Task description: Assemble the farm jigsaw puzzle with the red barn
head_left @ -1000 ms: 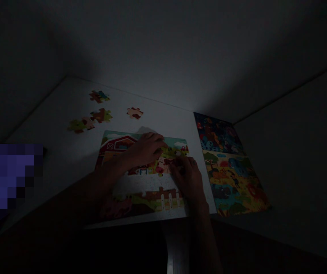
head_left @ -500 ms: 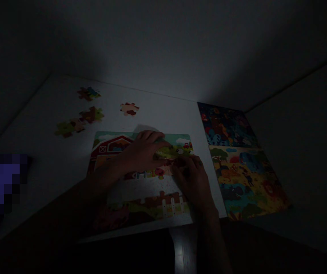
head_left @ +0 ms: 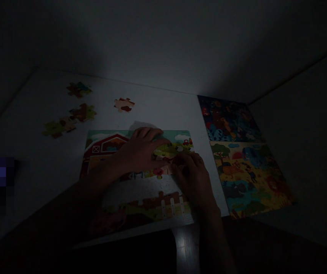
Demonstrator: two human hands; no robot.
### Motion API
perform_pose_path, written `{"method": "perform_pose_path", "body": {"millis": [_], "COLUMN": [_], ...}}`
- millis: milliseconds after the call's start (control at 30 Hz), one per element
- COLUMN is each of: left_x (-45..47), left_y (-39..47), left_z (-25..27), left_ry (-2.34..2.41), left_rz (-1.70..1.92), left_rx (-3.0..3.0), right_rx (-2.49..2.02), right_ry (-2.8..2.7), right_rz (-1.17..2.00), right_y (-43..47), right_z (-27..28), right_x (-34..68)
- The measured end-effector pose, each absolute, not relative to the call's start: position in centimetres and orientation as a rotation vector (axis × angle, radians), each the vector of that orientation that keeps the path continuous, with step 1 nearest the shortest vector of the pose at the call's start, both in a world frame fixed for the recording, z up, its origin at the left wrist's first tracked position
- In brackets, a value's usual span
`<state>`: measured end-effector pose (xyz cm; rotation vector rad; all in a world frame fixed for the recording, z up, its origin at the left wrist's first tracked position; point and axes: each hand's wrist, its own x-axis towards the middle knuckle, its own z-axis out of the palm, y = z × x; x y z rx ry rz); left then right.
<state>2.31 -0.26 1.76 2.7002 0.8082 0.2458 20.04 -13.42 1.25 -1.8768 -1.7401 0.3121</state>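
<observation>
In dim light a farm jigsaw puzzle (head_left: 157, 139) lies on the white table, with a red barn and green hills across its upper part. My left hand (head_left: 140, 150) rests over the upper middle, fingers apart, thumb reaching toward the right hand. Close beside it, my right hand (head_left: 193, 173) is bent over the puzzle's right side, fingertips pinched on a puzzle piece (head_left: 168, 160) that they partly hide. A pink figure (head_left: 158, 173) shows just below the left thumb. Along the near side runs a joined lower strip (head_left: 157, 204) with a white fence.
Loose puzzle pieces lie at the far left: a brown and teal one (head_left: 79, 89), a joined-looking group (head_left: 82, 112) and a pinkish one (head_left: 124, 104). On the right lie a dark-blue picture puzzle (head_left: 229, 120) and a savanna puzzle (head_left: 249, 179). The table (head_left: 166, 108) meets a wall behind.
The camera view has shifted slightly, and the loose pieces appear farther left and higher. Both hands keep nearly the same pose at the same spot on the puzzle.
</observation>
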Motion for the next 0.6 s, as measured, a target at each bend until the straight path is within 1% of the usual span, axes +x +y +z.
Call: {"method": "perform_pose_path", "body": {"millis": [133,400,600], "left_x": [2.3,1.9,2.5], "left_y": [-0.3,-0.3,-1.4], "left_z": [1.7,1.7,2.3], "left_ry": [0.810,0.785,0.578], "left_rz": [0.265,0.297,0.427], "left_rx": [2.715,2.756,2.799], "right_rx": [-1.871,-1.921,-1.881], "right_ry": [-1.664,-1.297,-1.182], "right_rz": [0.325,0.239,0.332], "right_y": [-13.4,-13.4,-13.1], "right_z": [1.3,0.5,-0.4], "right_x": [20.2,21.3,21.9]}}
